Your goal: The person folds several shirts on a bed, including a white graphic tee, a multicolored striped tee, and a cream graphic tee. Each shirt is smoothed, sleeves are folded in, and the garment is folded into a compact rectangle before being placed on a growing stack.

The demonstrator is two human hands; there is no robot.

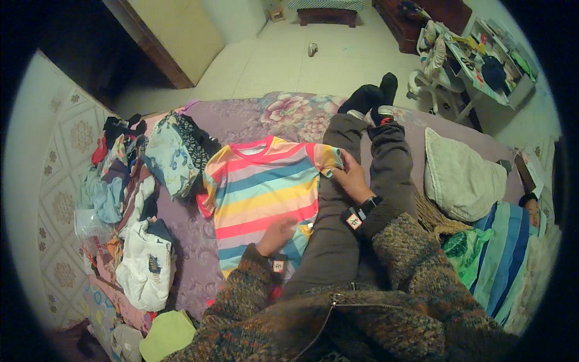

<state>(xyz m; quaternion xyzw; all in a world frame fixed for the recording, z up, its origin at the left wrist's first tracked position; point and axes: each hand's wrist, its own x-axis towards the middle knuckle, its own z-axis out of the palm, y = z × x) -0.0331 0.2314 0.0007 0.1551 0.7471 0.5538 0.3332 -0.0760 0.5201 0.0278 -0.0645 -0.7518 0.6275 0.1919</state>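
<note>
A short-sleeved T-shirt (267, 190) with rainbow-coloured stripes lies spread out before me, its pink neckline facing away. Part of it rests against my outstretched leg. My right hand (353, 175) grips the cuff of the sleeve on the right, thumb below and fingers above. Lower down, my left hand (277, 235) lies over the shirt near its side seam, beside a small white tag. Its fingers are blurred, so whether they pinch the cloth is unclear. The shirt's bottom hem is partly hidden by my left forearm.
The bed's purple flowered cover (190, 244) lies beneath. Piled clothes (108, 181), a folded blue garment (169, 158), a white garment (147, 267) and lime-green cloth (167, 335) line the left. At right are a pale cushion (461, 176) and striped fabric (502, 253). A cluttered desk (488, 68) stands beyond.
</note>
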